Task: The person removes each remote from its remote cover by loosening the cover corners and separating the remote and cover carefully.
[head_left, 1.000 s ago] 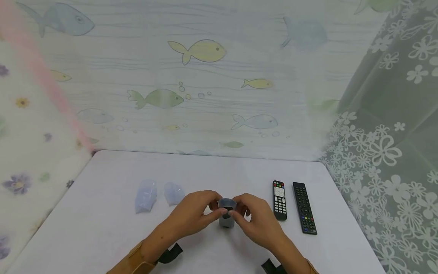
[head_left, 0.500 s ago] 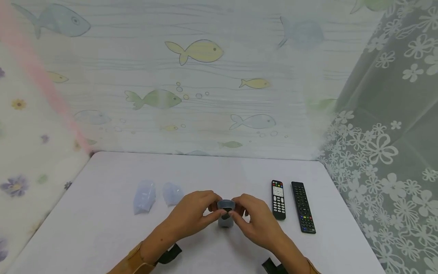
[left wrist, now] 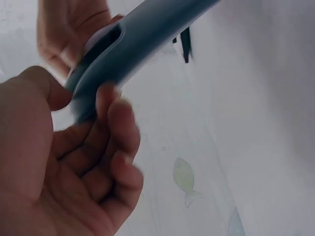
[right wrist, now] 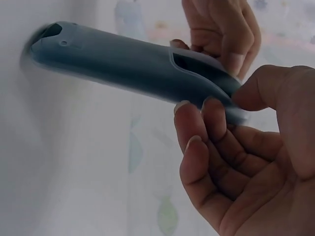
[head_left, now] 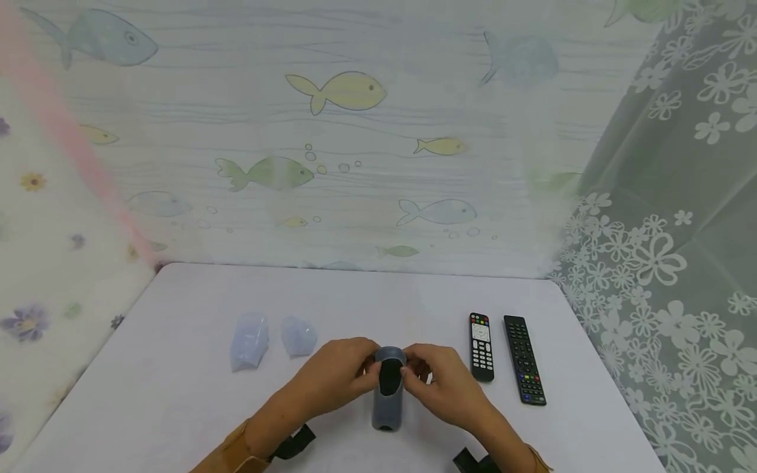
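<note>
A long blue-grey sleeve-like cover (head_left: 388, 408) with a dark oval opening near its upper end is held upright in the middle of the head view. My left hand (head_left: 337, 374) pinches the left side of that end between thumb and fingers. On the opposite side my right hand (head_left: 440, 381) pinches it the same way. The right wrist view shows the cover (right wrist: 118, 64) slanting, with a notch at its far end and a long cutout between the hands. In the left wrist view the cover (left wrist: 147, 34) is blurred, and its far end runs out of frame.
Two black remote controls, one with white keys (head_left: 481, 348) and a longer one (head_left: 525, 361), lie right of the hands on the white table (head_left: 177, 407). Crumpled translucent plastic bags, a larger one (head_left: 250, 341) and a smaller one (head_left: 298, 336), lie to the left.
The cover's lower end has swung down toward me, so its length and dark opening now show. Both hands keep their pinch and have shifted slightly. The remotes and bags stay where they were.
</note>
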Tool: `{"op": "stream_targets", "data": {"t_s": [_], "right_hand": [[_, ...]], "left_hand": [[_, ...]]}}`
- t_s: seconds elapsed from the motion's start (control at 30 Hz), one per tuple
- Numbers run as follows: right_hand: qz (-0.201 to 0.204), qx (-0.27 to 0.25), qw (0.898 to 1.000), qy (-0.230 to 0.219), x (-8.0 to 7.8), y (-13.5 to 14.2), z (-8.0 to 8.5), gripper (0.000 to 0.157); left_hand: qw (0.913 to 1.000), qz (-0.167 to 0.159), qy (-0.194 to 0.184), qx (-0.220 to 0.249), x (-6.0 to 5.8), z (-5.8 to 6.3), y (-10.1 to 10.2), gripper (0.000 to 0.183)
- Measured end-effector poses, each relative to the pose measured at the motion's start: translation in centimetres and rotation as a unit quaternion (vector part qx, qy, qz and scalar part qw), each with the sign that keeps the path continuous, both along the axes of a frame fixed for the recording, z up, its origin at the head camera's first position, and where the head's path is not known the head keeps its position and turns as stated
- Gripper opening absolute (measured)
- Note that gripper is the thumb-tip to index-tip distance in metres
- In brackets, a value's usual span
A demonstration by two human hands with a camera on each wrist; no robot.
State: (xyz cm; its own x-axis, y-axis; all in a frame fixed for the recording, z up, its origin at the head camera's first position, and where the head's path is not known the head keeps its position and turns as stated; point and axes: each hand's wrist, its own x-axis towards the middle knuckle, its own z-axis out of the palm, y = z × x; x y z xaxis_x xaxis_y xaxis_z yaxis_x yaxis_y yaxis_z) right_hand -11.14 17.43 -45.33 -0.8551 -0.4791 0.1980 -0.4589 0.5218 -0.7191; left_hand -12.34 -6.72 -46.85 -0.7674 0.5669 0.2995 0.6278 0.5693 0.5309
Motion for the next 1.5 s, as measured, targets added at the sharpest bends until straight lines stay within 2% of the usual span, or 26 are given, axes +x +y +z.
{"op": "stream_targets", "data": {"t_s": [0.07, 0.17, 0.2, 0.27, 0.37, 0.47, 0.63, 0.73, 0.93, 1.1, 1.33, 1.5], "right_hand": [[-0.007, 0.008, 1.000, 0.006, 0.1, -0.1, 0.0, 0.018], [-0.017, 0.018, 1.000, 0.018, 0.2, -0.5, 0.0, 0.017], [-0.020, 0.020, 0.999, 0.022, 0.2, -0.6, 0.0, 0.016], [-0.028, 0.024, 0.999, 0.029, 0.2, -0.8, 0.0, 0.016], [-0.040, 0.024, 0.998, 0.033, 0.1, -1.0, -0.1, 0.016], [-0.043, 0.013, 0.999, 0.020, 0.0, -1.0, -0.3, 0.017], [-0.034, -0.029, 0.998, -0.048, -0.5, -0.9, -1.1, 0.019], [-0.035, -0.046, 0.995, -0.081, -0.9, -0.8, -1.9, 0.018], [-0.039, -0.036, 0.994, -0.092, -1.6, -0.7, -3.3, 0.016], [-0.042, -0.005, 0.996, -0.079, -2.5, -0.6, -4.4, 0.014], [-0.049, -0.007, 0.994, -0.097, -3.6, -0.6, -6.1, 0.024], [-0.058, -0.014, 0.995, -0.085, -4.4, -0.7, -6.8, 0.026]], "left_hand": [[0.9980, 0.022, 0.057, -0.019, 0.2, -0.2, 0.5, 0.008], [0.9874, 0.056, 0.143, -0.040, 0.6, -0.4, 1.1, 0.013], [0.9852, 0.061, 0.156, -0.036, 0.7, -0.5, 1.3, 0.017], [0.9857, 0.065, 0.155, -0.014, 0.8, -0.6, 1.5, 0.026], [0.9911, 0.054, 0.114, 0.041, 1.0, -0.8, 1.7, 0.042], [0.9924, 0.048, 0.076, 0.084, 1.0, -0.9, 1.8, 0.046], [0.9923, 0.053, 0.025, 0.109, 0.6, -1.3, 1.8, 0.040], [0.9914, 0.057, -0.019, 0.116, 0.0, -1.9, 1.8, 0.037], [0.9826, 0.049, -0.092, 0.154, -1.4, -3.5, 1.5, 0.026], [0.9746, 0.044, -0.138, 0.170, -2.5, -5.0, 1.2, 0.031], [0.9674, 0.057, -0.172, 0.177, -3.6, -6.8, 1.2, 0.027], [0.9589, 0.042, -0.201, 0.196, -4.1, -7.6, 1.2, 0.025]]}}
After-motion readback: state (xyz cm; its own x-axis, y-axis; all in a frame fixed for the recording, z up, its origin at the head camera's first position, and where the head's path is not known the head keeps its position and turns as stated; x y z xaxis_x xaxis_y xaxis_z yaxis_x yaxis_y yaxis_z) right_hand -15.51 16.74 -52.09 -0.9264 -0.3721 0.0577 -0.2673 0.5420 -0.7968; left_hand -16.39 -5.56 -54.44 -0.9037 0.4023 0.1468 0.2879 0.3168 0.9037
